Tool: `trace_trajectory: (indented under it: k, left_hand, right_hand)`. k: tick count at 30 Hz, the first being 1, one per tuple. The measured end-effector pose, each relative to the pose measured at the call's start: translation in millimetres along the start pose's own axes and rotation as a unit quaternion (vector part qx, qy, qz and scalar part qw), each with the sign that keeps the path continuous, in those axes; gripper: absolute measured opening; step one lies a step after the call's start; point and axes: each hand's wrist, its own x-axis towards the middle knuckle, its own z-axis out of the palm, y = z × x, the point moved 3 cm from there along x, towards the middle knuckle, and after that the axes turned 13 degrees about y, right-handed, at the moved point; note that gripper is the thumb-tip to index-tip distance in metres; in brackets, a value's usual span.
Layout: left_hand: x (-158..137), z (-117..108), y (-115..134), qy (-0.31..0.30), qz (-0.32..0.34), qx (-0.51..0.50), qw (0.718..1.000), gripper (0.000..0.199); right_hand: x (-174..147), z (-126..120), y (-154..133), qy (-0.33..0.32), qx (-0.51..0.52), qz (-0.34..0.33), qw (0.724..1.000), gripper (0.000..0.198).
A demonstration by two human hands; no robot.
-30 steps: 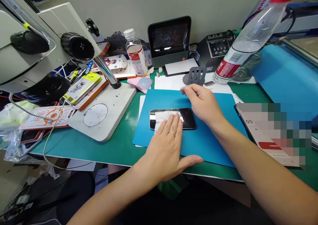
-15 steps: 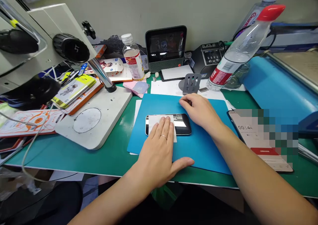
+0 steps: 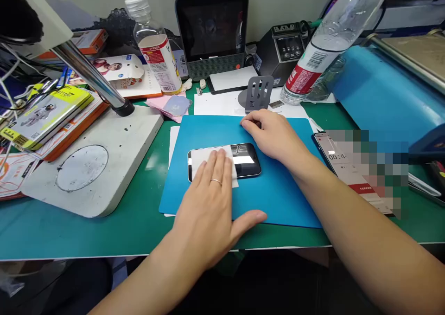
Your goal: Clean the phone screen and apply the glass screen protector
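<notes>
A smartphone (image 3: 247, 167) with a glossy black screen lies flat on a blue mat (image 3: 278, 196). Over its left half is a thin white wipe (image 3: 200, 155), one corner hanging past the phone's near edge. My left hand (image 3: 205, 208) lies flat on the wipe, fingers together and straight, thumb stretched out to the right above the mat. A ring is on one finger. To the right of the phone's far end, my right hand (image 3: 273, 134) rests on the mat with fingers curled in and thumb against the index finger. I see nothing held in it.
At left stands a microscope base (image 3: 128, 166) with a metal post, beside stacked boxes (image 3: 52, 113). Behind the mat are a drink bottle (image 3: 158, 57), a display (image 3: 212, 27), a grey stand (image 3: 257, 94) and a tall bottle (image 3: 313, 69). Another phone (image 3: 347, 166) lies right.
The camera view has shifted closer and lower, moving the scene left and up in the picture. Both hands keep nearly the same pose, the left still on the wipe.
</notes>
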Motion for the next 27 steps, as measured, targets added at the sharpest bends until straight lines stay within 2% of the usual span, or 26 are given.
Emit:
trace_trajectory:
  k: [4, 8, 12, 18, 22, 27]
  left_hand:
    - [2, -1, -4, -0.015, -0.011, 0.013, 1.0, 0.11]
    - [23, 4, 14, -0.052, -0.011, 0.018, 0.998, 0.118]
    - [32, 5, 24, -0.064, 0.003, 0.009, 0.998, 0.117]
    - [-3, -4, 7, -0.029, 0.022, 0.02, 0.999, 0.112]
    - [-26, -12, -3, -0.026, 0.04, 0.028, 0.998, 0.106]
    - [-23, -14, 0, -0.068, 0.043, 0.01, 0.997, 0.106]
  right_hand:
    - [-1, 0, -2, -0.017, -0.018, -0.004, 1.0, 0.025]
    - [-1, -1, -3, -0.02, -0.017, -0.008, 1.0, 0.025]
    - [-3, -1, -3, -0.019, -0.016, -0.013, 1.0, 0.026]
    - [-4, 0, -2, -0.015, -0.003, -0.02, 1.0, 0.028]
    - [-3, 0, 0, -0.007, 0.005, -0.009, 1.0, 0.03]
    - [-3, 2, 1, -0.002, 0.011, -0.01, 1.0, 0.03]
